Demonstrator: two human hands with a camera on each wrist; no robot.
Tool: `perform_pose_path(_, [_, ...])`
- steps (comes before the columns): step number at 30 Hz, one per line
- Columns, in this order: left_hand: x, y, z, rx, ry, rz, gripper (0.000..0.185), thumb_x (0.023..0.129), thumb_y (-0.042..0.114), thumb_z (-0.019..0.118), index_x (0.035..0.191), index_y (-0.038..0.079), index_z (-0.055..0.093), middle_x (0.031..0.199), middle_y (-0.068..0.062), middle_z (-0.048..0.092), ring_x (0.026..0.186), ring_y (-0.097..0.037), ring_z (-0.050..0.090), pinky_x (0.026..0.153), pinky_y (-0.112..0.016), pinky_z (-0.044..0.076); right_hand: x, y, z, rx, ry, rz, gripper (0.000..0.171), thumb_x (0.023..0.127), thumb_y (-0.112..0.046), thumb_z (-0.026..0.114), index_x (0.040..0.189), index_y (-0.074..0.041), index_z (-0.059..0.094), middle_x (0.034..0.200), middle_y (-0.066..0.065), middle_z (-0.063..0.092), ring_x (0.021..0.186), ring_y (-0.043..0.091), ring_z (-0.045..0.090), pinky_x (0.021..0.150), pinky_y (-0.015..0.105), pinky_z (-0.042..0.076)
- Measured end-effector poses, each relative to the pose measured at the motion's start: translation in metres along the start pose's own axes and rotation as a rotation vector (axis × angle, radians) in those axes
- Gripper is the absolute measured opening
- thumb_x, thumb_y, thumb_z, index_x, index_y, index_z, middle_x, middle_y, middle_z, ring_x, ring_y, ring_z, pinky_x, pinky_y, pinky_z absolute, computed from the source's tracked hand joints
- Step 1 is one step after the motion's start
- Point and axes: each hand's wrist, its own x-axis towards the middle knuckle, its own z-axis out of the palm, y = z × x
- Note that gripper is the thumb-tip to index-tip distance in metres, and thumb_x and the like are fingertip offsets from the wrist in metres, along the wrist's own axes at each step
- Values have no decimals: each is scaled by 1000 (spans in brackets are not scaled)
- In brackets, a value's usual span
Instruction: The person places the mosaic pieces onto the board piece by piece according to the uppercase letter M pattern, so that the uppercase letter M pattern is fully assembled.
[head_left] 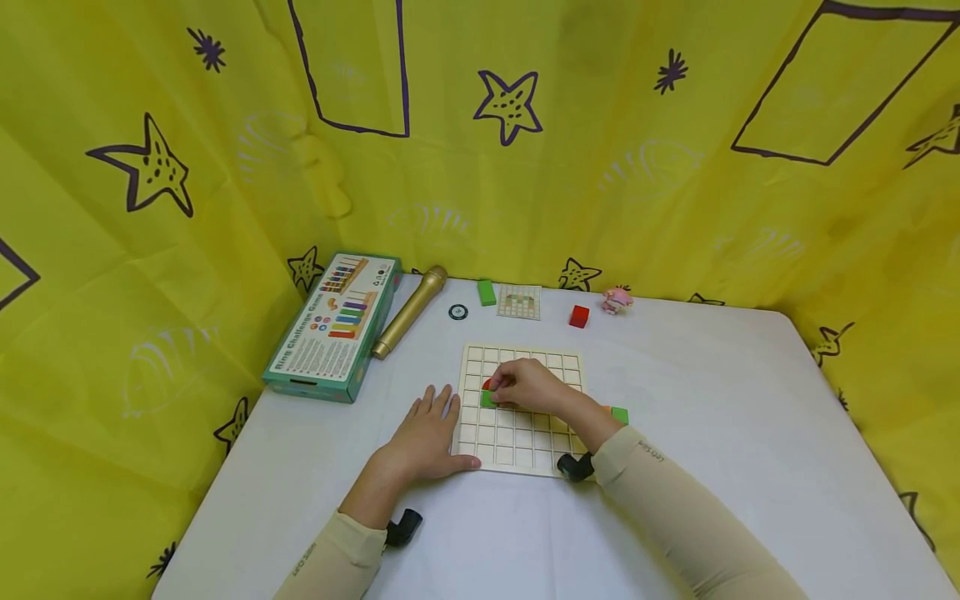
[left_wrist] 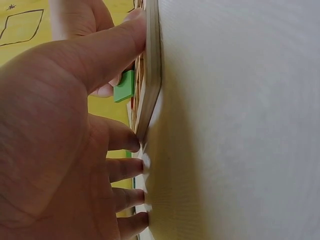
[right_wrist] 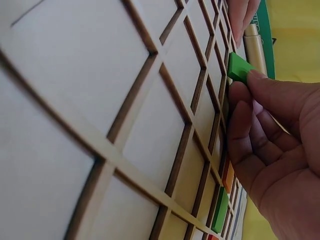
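Two hands are at work here, and the step reads as seating a green tile (head_left: 488, 399) into a cell of the wooden grid board (head_left: 517, 454) that lies on the white counter (head_left: 712, 400). Your right hand (head_left: 528, 385) has its grip closed in a pinch on that tile, fingertips (right_wrist: 240, 95) curled over its edge, at the left side of the board; the tile looks tilted on the lattice, not yet flat in a cell. To do this well, I would bring the tile level over one square, let its edges line up with the strips, then press it down with one finger, not drag it. Your left hand (head_left: 427, 433) lies flat with fingers spread on the counter, its thumb against the board's left edge; that open, steadying grip holds nothing, and it should stay firm so the board cannot slide. Counting from largest down: one counter, one green game box (head_left: 330, 329) at far left, one grid board, one gold microphone (head_left: 408, 312) just beside the box, one small pattern card (head_left: 519, 302), one pink toy figure (head_left: 617, 299), one loose red block (head_left: 578, 316), one dark round disc (head_left: 458, 312). Green pieces number three in the head view: the pinched one, one near the card (head_left: 487, 292), one past your right wrist (head_left: 619, 414); a red piece (head_left: 487, 384) peeks out beside your fingers
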Motion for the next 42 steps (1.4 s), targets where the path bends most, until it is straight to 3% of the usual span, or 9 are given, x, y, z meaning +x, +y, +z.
perform_pose_path(9, [1, -1, 2, 6, 4, 1, 110, 83, 69, 67, 156, -3, 28, 164, -21, 19, 151, -45, 11, 120, -55, 17, 0, -1, 2, -115, 38, -44, 7, 90, -14, 76, 89, -14, 70, 87, -6, 67, 82, 14, 56, 78, 31, 48])
perform_pose_path(16, [2, 0, 1, 10, -1, -11, 110, 84, 69, 67, 157, -3, 27, 165, -21, 18, 151, -45, 10, 120, -55, 17, 5, 0, 5, -161, 32, -21, 9, 91, -15, 76, 85, -15, 70, 85, -6, 66, 81, 14, 56, 79, 31, 49])
perform_pose_path(42, [1, 2, -1, 8, -3, -9, 110, 83, 68, 68, 156, -4, 28, 164, -21, 19, 150, -45, 11, 120, -54, 18, 4, 0, 9, -157, 49, 4, 10, 91, -15, 76, 83, -16, 70, 83, -7, 66, 80, 14, 56, 79, 32, 49])
